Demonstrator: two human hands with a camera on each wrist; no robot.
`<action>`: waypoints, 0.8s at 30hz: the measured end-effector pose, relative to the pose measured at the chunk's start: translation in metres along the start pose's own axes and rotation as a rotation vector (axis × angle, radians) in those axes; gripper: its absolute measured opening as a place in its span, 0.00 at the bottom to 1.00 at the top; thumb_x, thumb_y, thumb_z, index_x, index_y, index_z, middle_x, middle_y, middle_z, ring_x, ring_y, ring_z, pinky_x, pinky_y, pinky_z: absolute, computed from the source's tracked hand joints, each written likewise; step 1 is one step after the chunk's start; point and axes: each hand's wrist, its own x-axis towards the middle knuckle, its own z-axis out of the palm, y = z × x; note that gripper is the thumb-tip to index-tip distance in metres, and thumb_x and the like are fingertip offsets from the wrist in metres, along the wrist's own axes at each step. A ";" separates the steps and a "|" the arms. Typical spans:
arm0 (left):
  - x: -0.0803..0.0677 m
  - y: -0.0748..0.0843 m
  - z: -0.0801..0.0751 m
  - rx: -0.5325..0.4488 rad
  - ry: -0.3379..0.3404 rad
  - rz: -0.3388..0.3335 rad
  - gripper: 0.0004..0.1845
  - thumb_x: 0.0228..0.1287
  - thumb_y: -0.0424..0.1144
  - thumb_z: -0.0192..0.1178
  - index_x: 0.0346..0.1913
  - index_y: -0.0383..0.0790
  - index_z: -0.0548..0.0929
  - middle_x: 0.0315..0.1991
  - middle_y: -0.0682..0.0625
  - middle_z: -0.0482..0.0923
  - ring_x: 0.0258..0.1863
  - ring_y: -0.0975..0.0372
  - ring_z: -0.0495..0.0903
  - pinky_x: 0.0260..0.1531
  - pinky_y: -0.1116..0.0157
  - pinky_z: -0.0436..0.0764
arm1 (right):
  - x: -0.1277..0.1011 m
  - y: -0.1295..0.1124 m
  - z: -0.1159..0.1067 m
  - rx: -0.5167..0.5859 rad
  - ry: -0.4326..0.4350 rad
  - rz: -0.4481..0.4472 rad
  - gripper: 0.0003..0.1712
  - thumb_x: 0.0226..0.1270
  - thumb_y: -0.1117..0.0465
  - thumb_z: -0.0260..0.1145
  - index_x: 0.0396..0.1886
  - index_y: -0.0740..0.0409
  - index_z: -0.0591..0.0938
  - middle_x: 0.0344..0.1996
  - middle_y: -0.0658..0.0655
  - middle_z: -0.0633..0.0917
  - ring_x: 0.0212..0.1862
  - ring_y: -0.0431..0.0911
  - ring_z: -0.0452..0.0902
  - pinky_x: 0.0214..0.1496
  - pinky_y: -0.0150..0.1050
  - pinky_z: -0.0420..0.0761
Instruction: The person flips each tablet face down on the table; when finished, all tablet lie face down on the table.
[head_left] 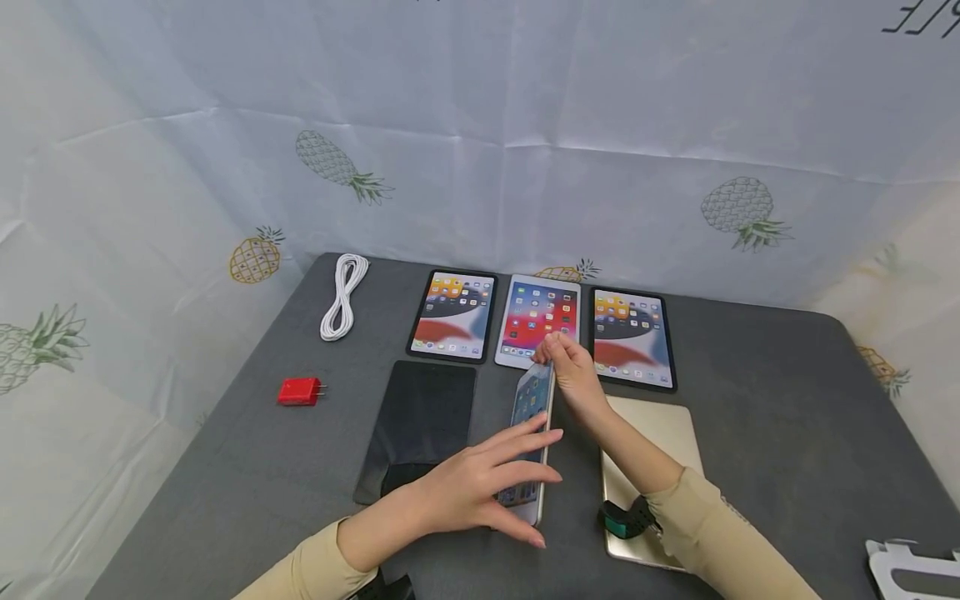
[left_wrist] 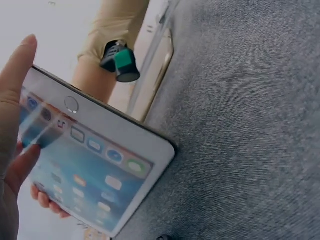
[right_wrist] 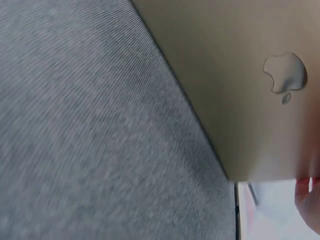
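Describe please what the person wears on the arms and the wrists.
Both arms have long beige sleeves that end just before the wrists. On the right wrist sits a dark strap with a small green and black device; the left wrist view shows it too. A dark strap shows at the left wrist. The left hand and right hand are bare.

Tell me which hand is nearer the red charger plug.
Left. The left hand supports the tilted tablet nearer the red charger plug; the right hand pinches the tablet's far edge, farther off.
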 end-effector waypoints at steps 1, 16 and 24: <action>0.000 0.000 0.000 -0.010 0.010 -0.001 0.35 0.46 0.51 0.77 0.58 0.43 0.77 0.70 0.42 0.64 0.71 0.46 0.59 0.64 0.60 0.68 | 0.001 0.000 0.001 -0.004 0.006 -0.013 0.23 0.76 0.58 0.53 0.27 0.75 0.65 0.24 0.56 0.71 0.35 0.48 0.72 0.49 0.37 0.77; -0.006 -0.001 0.008 -0.071 0.155 0.051 0.38 0.39 0.47 0.80 0.54 0.33 0.77 0.65 0.36 0.68 0.67 0.39 0.63 0.61 0.55 0.71 | 0.006 -0.006 0.001 -0.150 0.055 -0.021 0.20 0.72 0.60 0.60 0.20 0.66 0.73 0.17 0.51 0.71 0.26 0.43 0.65 0.27 0.33 0.64; -0.011 -0.004 0.009 0.062 0.165 0.054 0.38 0.39 0.53 0.79 0.53 0.36 0.79 0.62 0.38 0.72 0.66 0.42 0.67 0.61 0.56 0.72 | 0.009 -0.012 -0.006 -0.487 -0.033 -0.001 0.23 0.68 0.47 0.65 0.21 0.60 0.76 0.15 0.51 0.68 0.24 0.47 0.64 0.25 0.37 0.60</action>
